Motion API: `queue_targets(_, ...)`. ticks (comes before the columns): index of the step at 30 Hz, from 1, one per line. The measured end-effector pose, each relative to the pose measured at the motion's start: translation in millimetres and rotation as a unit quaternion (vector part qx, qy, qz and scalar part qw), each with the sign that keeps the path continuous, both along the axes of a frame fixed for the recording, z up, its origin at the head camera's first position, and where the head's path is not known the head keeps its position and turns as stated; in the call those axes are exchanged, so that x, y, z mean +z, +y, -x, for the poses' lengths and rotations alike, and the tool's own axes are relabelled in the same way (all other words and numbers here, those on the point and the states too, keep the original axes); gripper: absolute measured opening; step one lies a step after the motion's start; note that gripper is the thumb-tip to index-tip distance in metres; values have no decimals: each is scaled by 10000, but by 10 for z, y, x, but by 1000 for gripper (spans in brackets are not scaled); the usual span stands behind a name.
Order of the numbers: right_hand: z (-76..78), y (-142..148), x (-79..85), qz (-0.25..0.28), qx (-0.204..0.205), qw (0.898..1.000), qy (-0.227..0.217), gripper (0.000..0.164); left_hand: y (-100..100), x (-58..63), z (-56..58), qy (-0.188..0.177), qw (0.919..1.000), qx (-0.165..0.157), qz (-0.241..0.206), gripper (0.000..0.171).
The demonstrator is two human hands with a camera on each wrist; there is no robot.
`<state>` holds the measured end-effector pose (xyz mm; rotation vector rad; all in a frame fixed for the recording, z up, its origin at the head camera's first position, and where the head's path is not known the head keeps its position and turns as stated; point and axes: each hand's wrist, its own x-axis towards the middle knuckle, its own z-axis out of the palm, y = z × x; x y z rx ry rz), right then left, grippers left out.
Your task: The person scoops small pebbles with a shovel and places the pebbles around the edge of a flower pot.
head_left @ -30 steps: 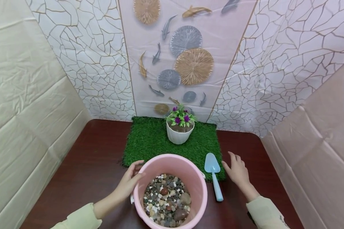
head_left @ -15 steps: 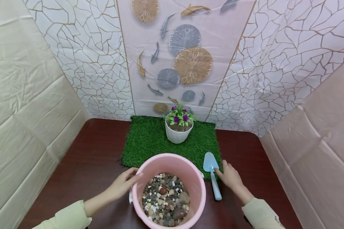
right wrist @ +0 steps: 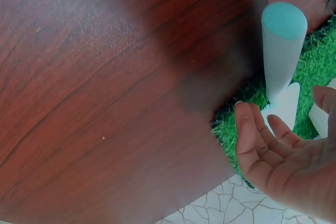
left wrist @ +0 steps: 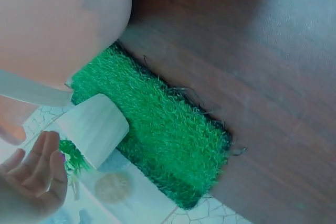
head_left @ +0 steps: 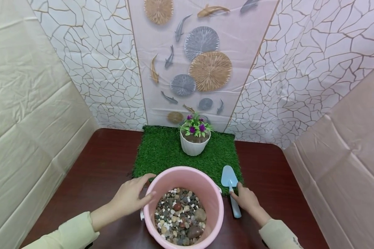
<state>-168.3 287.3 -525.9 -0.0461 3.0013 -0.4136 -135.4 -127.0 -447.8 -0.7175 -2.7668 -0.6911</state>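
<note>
A pink bucket (head_left: 221, 207) with mixed stones (head_left: 179, 216) inside stands at the front of the table. My left hand (head_left: 126, 197) is at its left rim, fingers spread and thumb over the edge; in the left wrist view the hand (left wrist: 37, 177) has loosely bent fingers beside the bucket wall (left wrist: 58, 24). A light blue garden trowel (head_left: 229, 177) lies to the bucket's right, its blade on the grass mat. My right hand (head_left: 248, 200) hovers at the trowel's neck. In the right wrist view its relaxed fingers (right wrist: 247, 129) are apart from the trowel handle (right wrist: 284, 51).
Green artificial grass mat (head_left: 160, 148) covers the middle back of the dark red wooden table (head_left: 90, 173). On it sits a white flowerpot (head_left: 193, 148) with purple flowers. Patterned cloth walls enclose the back and sides.
My right hand has come left and nearer to me, from beside the trowel to its neck. My left hand's fingers have spread at the bucket rim. Bucket and trowel stay in place.
</note>
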Motion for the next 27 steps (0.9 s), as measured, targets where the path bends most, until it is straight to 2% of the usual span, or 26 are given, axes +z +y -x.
queue_targets(2, -7, -19, -18, 26, -30, 10000, -80, 32, -6, 8, 13, 401, 9990, -120, 183, 48)
queue_targets(4, -11, -36, -35, 30, -39, 9998, -189, 30, -5, 9, 22, 642, 9973, -216, 280, 48)
queue_targets(8, -7, -57, -66, -4, -99, 9991, -411, 28, 10, -4, 22, 721, 9967, -323, 191, 47)
queue_targets(11, 9, -60, -92, 36, -175, 9985, -516, 26, 20, -15, 6, 423, 9986, -303, -51, 47)
queue_targets(17, 48, -53, -137, 139, -267, 9980, -548, 26, 35, -20, -15, -502, 9978, -179, -406, 50)
queue_targets(22, 71, -40, -193, 207, -371, 9978, -517, 27, 57, -40, -48, -995, 9935, -192, -516, 49)
queue_targets(27, 81, -27, -207, 384, -465, 9972, -440, 26, 78, -49, -78, -1575, 9835, -376, -807, 46)
